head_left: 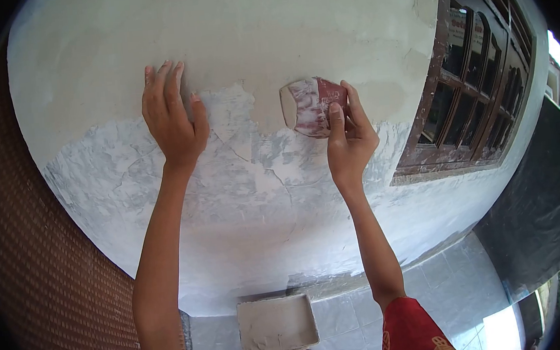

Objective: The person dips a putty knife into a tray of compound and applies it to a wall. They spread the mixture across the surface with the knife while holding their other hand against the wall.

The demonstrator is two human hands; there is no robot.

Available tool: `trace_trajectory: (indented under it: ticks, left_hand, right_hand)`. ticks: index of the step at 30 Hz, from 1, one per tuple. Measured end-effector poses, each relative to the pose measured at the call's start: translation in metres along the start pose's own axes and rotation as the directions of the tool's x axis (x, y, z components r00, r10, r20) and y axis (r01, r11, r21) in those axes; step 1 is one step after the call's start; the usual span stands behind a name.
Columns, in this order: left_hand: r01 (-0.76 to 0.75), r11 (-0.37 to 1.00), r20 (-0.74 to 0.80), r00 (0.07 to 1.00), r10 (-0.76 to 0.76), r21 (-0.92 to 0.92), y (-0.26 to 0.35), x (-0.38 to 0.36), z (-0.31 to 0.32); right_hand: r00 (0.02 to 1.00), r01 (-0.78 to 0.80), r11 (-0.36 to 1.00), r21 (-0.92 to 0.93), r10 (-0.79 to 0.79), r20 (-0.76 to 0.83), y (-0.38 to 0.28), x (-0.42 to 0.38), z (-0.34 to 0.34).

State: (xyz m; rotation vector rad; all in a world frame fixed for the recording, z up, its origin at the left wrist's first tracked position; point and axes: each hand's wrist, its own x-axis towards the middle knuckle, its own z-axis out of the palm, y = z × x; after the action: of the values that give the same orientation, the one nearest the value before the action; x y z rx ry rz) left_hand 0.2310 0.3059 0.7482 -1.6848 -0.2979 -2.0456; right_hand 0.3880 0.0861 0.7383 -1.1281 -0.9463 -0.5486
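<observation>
My left hand point(173, 114) is raised against the wall point(113, 56), fingers stretched out and slightly apart, holding nothing. To its right, my right hand point(353, 139) grips a flat maroon putty scraper point(317, 109) at its right side, thumb on the near face and fingers behind. White smears cover much of the scraper, and a pale patch of putty shows at its left edge. The scraper is up close to the wall; whether its edge touches is hard to tell. Smooth beige putty coats the upper wall, while a patchy grey-white surface with cracks lies below.
On the tiled floor point(350, 314) below stands a rectangular tray point(315, 318) of beige putty. A brown wooden window point(443, 122) is set in the wall at right. Woven brown matting point(37, 260) runs along the left, and a dark sheet point(532, 201) hangs at right.
</observation>
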Motion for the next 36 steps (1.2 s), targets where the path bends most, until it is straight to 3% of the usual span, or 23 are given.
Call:
trace_trajectory:
  ticks: [2, 4, 7, 9, 12, 18, 20, 22, 24, 28, 32, 35, 36]
  left_hand:
    - [0.006, 1.000, -0.012, 1.000, -0.006, 0.009, 0.000, 0.001, -0.001]
    - [0.003, 1.000, -0.018, 1.000, -0.002, 0.009, 0.000, 0.000, 0.000]
    - [0.003, 1.000, -0.010, 1.000, -0.003, 0.011, 0.000, 0.000, 0.000]
    - [0.002, 1.000, -0.003, 1.000, -0.002, 0.007, 0.000, 0.000, 0.000]
    - [0.001, 1.000, -0.016, 1.000, -0.001, -0.002, -0.001, 0.001, 0.001]
    - [0.019, 1.000, -0.023, 1.000, -0.019, -0.009, -0.001, -0.001, 0.001]
    - [0.016, 1.000, -0.008, 1.000, -0.016, -0.016, 0.001, -0.001, 0.000]
    - [0.017, 1.000, -0.006, 1.000, -0.017, -0.013, -0.001, -0.001, 0.000]
    - [0.014, 1.000, -0.006, 1.000, -0.014, -0.023, 0.000, -0.001, 0.000]
    - [0.018, 1.000, -0.017, 1.000, -0.019, -0.025, 0.000, 0.000, 0.000]
    - [0.018, 0.999, -0.023, 1.000, -0.019, -0.042, 0.002, 0.000, -0.001]
    - [0.025, 0.999, -0.006, 1.000, -0.025, -0.021, 0.001, 0.001, -0.001]
    - [0.025, 1.000, 0.001, 1.000, -0.025, -0.011, 0.002, 0.000, -0.002]
  right_hand:
    - [1.000, -0.001, 1.000, -0.026, 0.001, -0.006, 0.005, 0.001, -0.002]
    - [0.972, 0.146, 0.989, 0.031, -0.138, -0.189, 0.006, 0.009, -0.018]
    - [0.982, 0.091, 0.988, 0.121, -0.069, -0.175, -0.006, 0.006, -0.018]
    - [0.999, 0.038, 0.992, 0.120, -0.034, -0.036, -0.017, -0.007, 0.000]
    - [0.995, 0.090, 0.992, 0.086, -0.094, 0.041, 0.003, -0.021, 0.033]
    - [0.987, 0.084, 0.995, 0.054, -0.076, -0.139, 0.017, 0.002, -0.020]
    - [0.992, 0.002, 0.992, 0.128, 0.014, -0.127, 0.004, 0.002, -0.029]
    - [0.996, 0.036, 0.982, 0.185, -0.020, -0.085, -0.006, -0.004, -0.009]
    - [0.999, 0.012, 0.996, 0.092, -0.015, 0.037, -0.010, -0.014, 0.016]
    - [0.991, 0.119, 0.993, 0.006, -0.119, 0.064, -0.005, -0.007, 0.033]
    - [0.979, 0.030, 0.991, 0.131, -0.003, -0.204, -0.011, 0.015, -0.006]
    - [0.990, 0.041, 0.986, 0.163, -0.018, -0.139, -0.023, 0.012, -0.004]
    - [0.998, -0.027, 0.990, 0.137, 0.033, -0.046, -0.026, 0.005, 0.004]
